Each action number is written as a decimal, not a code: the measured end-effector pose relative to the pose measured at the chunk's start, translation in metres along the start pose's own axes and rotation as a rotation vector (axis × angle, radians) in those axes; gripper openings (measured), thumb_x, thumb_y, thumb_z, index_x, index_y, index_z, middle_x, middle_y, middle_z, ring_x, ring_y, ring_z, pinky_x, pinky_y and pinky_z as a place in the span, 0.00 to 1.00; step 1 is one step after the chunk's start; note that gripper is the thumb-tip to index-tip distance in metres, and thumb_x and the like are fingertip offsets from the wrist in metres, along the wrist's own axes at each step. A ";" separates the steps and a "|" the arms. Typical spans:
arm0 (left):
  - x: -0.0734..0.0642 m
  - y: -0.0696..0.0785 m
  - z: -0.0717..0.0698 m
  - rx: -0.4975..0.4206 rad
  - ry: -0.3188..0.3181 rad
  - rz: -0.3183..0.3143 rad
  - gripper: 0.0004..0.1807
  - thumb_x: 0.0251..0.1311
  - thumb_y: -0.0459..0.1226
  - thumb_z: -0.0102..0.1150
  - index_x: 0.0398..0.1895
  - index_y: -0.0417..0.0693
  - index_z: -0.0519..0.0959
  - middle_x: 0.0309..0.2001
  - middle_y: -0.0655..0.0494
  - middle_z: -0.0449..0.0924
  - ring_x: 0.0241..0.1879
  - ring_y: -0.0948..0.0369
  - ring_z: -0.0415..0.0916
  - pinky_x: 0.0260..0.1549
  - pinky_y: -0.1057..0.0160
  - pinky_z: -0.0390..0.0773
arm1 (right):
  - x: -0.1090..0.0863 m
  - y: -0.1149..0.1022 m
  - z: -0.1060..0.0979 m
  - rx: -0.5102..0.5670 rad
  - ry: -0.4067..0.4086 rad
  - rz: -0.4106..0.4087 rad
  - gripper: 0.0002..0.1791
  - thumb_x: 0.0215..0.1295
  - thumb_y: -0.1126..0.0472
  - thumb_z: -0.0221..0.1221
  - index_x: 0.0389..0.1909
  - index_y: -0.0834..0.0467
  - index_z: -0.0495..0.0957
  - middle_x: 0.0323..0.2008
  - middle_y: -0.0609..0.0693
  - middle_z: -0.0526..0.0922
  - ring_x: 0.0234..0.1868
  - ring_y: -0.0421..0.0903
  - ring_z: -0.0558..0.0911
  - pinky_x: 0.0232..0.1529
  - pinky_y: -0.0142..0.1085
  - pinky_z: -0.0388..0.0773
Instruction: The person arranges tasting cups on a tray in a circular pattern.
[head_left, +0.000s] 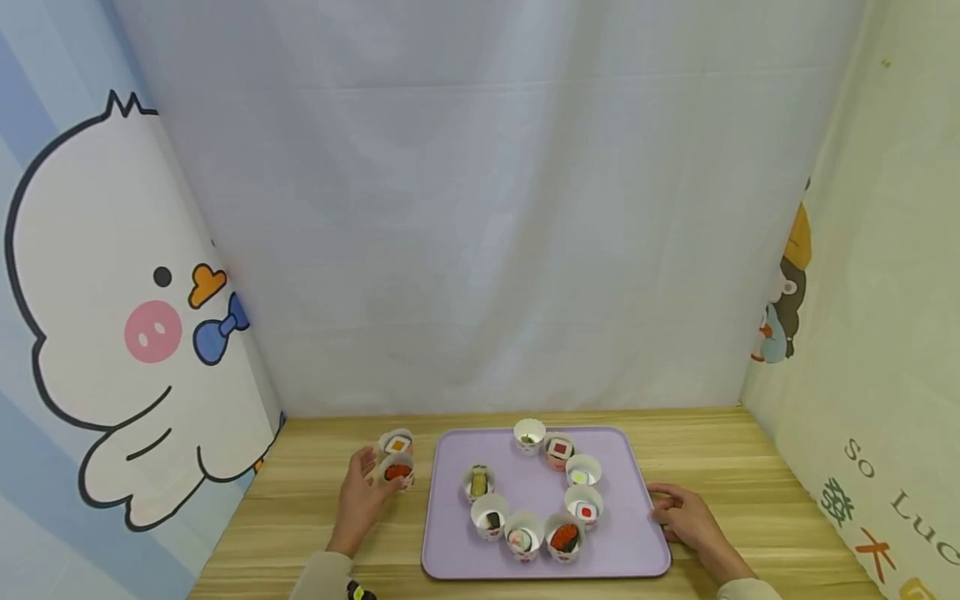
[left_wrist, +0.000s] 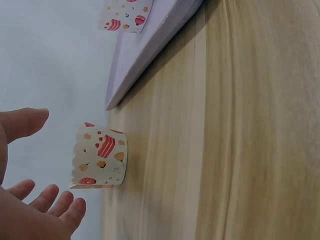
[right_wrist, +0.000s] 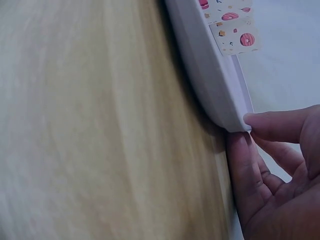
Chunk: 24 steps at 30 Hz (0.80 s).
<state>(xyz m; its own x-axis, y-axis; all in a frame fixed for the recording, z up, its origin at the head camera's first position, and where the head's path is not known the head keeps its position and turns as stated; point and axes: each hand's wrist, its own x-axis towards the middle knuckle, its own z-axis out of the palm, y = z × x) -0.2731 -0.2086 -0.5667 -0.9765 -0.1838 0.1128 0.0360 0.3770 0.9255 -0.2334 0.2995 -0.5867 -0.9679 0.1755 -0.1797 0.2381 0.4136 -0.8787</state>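
Observation:
My left hand (head_left: 362,494) is beside two patterned paper cups left of the tray. Its thumb and fingers are spread in the left wrist view, apart from the near paper cup (left_wrist: 102,156). That cup holds a red-orange topped sushi piece (head_left: 398,473); the cup behind has one with a yellow-orange square (head_left: 397,444). At the tray's right edge, my right hand (head_left: 686,518) pinches the rim of the lilac tray (right_wrist: 220,92), thumb above and fingers below. A ring of several paper cups stands on the tray, among them one with orange roe sushi (head_left: 564,537).
The tray lies on a wood-grain table (head_left: 300,492). A pale curtain (head_left: 480,208) hangs behind it. Printed cloths flank the table, with a cartoon white bird (head_left: 97,275) at left and lettering (head_left: 862,450) at right.

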 end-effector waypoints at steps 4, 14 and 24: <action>0.000 -0.002 0.005 -0.014 0.011 -0.026 0.44 0.51 0.31 0.70 0.69 0.33 0.56 0.69 0.30 0.61 0.68 0.36 0.61 0.67 0.41 0.63 | 0.000 0.000 0.000 0.001 0.000 -0.001 0.29 0.53 0.74 0.61 0.60 0.69 0.73 0.31 0.51 0.80 0.31 0.43 0.78 0.26 0.36 0.79; 0.002 -0.010 0.015 0.009 0.002 -0.047 0.42 0.52 0.31 0.69 0.69 0.34 0.57 0.68 0.31 0.63 0.67 0.37 0.65 0.63 0.42 0.68 | -0.001 -0.001 0.000 0.011 -0.001 -0.013 0.29 0.52 0.74 0.60 0.59 0.69 0.73 0.31 0.52 0.81 0.30 0.42 0.79 0.26 0.37 0.79; 0.003 -0.014 0.017 0.032 -0.007 -0.032 0.42 0.53 0.32 0.67 0.70 0.33 0.57 0.67 0.32 0.65 0.63 0.38 0.69 0.59 0.44 0.72 | -0.002 0.000 0.000 0.016 -0.001 -0.012 0.29 0.52 0.74 0.61 0.60 0.69 0.73 0.30 0.50 0.80 0.30 0.42 0.78 0.26 0.36 0.79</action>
<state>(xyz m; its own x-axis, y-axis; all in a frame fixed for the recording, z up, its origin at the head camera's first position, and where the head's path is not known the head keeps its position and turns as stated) -0.2804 -0.1988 -0.5853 -0.9785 -0.1899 0.0810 -0.0017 0.4001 0.9165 -0.2321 0.2990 -0.5860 -0.9709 0.1692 -0.1693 0.2247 0.4015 -0.8879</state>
